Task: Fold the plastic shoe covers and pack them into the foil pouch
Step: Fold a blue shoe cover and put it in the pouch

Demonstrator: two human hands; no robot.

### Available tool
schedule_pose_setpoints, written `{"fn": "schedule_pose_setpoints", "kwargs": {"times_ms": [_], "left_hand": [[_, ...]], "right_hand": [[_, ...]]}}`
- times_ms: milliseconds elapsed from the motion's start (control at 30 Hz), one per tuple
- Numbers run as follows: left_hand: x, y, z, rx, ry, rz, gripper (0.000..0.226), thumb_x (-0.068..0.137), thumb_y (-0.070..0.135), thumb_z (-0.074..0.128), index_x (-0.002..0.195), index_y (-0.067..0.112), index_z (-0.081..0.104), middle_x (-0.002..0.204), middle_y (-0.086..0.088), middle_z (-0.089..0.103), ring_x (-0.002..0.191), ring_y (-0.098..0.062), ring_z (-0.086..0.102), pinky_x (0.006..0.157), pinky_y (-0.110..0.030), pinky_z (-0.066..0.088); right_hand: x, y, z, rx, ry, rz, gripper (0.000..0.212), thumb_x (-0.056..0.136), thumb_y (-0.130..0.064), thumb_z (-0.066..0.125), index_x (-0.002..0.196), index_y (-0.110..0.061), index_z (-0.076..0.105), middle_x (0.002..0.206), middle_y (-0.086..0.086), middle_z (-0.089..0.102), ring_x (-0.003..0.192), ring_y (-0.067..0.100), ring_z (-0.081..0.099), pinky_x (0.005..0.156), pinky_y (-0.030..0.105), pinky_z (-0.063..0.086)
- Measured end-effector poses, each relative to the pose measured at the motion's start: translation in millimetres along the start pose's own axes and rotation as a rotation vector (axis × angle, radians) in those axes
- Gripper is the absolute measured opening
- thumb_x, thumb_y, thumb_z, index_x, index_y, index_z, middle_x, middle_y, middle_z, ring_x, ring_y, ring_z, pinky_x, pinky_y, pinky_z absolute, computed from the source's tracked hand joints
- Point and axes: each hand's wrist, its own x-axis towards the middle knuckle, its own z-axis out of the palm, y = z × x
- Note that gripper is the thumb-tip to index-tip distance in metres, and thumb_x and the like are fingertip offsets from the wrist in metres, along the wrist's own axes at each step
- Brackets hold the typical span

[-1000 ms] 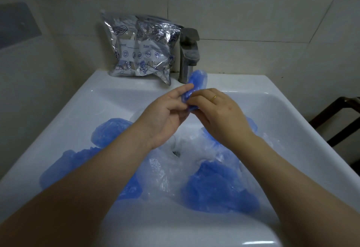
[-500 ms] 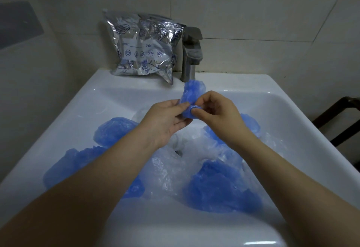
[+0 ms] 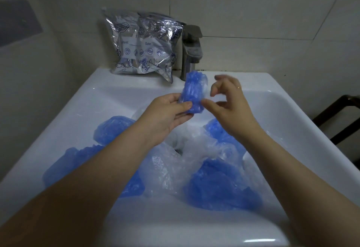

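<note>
White sink; left hand pinches one folded shoe cover.

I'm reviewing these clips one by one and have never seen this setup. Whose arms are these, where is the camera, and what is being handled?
No machine here: a person wears a camera on the head, looking down at their own bare hands. The left hand holds a folded blue shoe cover above a white sink. The right hand is beside it, fingers loosely curled, thumb close to the cover; contact is unclear. More blue shoe covers and clear plastic lie in the basin. The foil pouch leans on the wall beside the tap.
</note>
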Motion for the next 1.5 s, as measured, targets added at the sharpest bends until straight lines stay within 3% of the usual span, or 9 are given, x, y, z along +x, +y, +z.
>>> {"fn": "schedule_pose_setpoints", "kwargs": {"times_ms": [167,333,433,567,733,933,1167,1333,1500], "left_hand": [[-3.3,1.8,5.2,-0.182,-0.062,-0.063,0.022,0.094,-0.002,0.039,0.091,0.007,0.059,0.068,0.000,0.072,0.066,-0.005,0.069,0.069,-0.017,0.054],[-7.6,7.3,8.4,-0.230,-0.056,-0.125,0.027,0.091,0.002,0.035,0.084,0.009,0.061,0.065,0.001,0.070,0.063,-0.005,0.068,0.071,-0.015,0.047],[-6.2,7.0,8.4,-0.221,-0.015,-0.136,0.021,0.092,0.015,0.043,0.085,0.010,0.063,0.068,0.001,0.070,0.067,-0.009,0.066,0.085,-0.026,0.043],[-0.7,3.2,4.6,-0.189,0.064,-0.065,0.013,0.093,0.019,0.052,0.097,0.010,0.061,0.075,-0.002,0.069,0.060,-0.007,0.065,0.064,-0.019,0.055],[0.6,0.0,1.6,-0.001,0.066,-0.029,0.015,0.091,0.006,0.052,0.093,0.019,0.060,0.081,0.002,0.067,0.071,-0.004,0.065,0.078,-0.020,0.047],[-0.9,-4.7,3.1,0.201,-0.021,0.026,0.021,0.090,0.008,0.055,0.108,0.017,0.059,0.096,0.000,0.068,0.087,-0.009,0.066,0.078,-0.016,0.049],[-2.1,-1.4,2.1,0.182,-0.064,0.014,0.021,0.093,0.012,0.045,0.103,0.012,0.063,0.102,-0.010,0.069,0.094,-0.018,0.068,0.087,-0.025,0.051],[-0.6,-4.1,1.0,0.441,-0.062,0.043,0.010,0.088,0.011,0.059,0.097,0.014,0.064,0.101,-0.012,0.070,0.095,-0.020,0.068,0.087,-0.026,0.052],[0.6,-1.0,-2.9,0.531,-0.060,0.098,0.015,0.085,-0.004,0.057,0.084,0.010,0.064,0.081,-0.012,0.070,0.067,-0.012,0.069,0.078,-0.022,0.053]], "right_hand": [[-1.1,1.2,2.3,-0.514,-0.103,-0.495,0.025,0.080,-0.033,0.059,0.096,-0.014,0.063,0.135,0.012,0.043,0.113,0.019,0.041,0.089,0.022,0.039],[2.3,-2.3,3.8,-0.633,0.031,-0.613,0.022,0.085,-0.024,0.053,0.087,-0.009,0.069,0.097,0.010,0.065,0.082,0.029,0.056,0.063,0.039,0.049],[2.1,-4.7,-0.5,-0.600,-0.033,-0.631,0.024,0.085,-0.024,0.051,0.087,-0.010,0.070,0.090,0.006,0.068,0.080,0.031,0.060,0.067,0.037,0.047],[1.7,-9.0,-6.0,-0.600,-0.105,-0.661,0.025,0.087,-0.026,0.050,0.090,-0.012,0.071,0.086,0.001,0.069,0.081,0.026,0.059,0.074,0.027,0.039],[-1.3,-14.4,-6.7,-0.320,-0.176,-0.301,0.011,0.089,-0.022,0.058,0.096,-0.015,0.064,0.085,-0.009,0.060,0.076,0.003,0.049,0.070,0.011,0.038],[-0.6,-14.2,-1.7,0.042,-0.034,0.044,0.014,0.087,-0.010,0.061,0.083,-0.021,0.054,0.074,-0.011,0.058,0.065,-0.004,0.054,0.062,0.010,0.044],[0.4,-10.3,1.4,-0.111,0.024,0.161,0.012,0.088,-0.025,0.061,0.080,-0.026,0.052,0.092,-0.007,0.055,0.076,0.003,0.053,0.061,0.008,0.042],[-2.0,-10.0,2.0,0.038,-0.023,0.184,0.017,0.088,-0.017,0.061,0.102,-0.023,0.052,0.094,-0.020,0.055,0.083,0.001,0.058,0.071,0.015,0.051],[-0.7,-9.4,-1.8,0.052,-0.259,0.184,0.036,0.090,-0.014,0.057,0.126,-0.018,0.055,0.106,-0.011,0.062,0.088,0.002,0.061,0.077,0.009,0.047]]}}
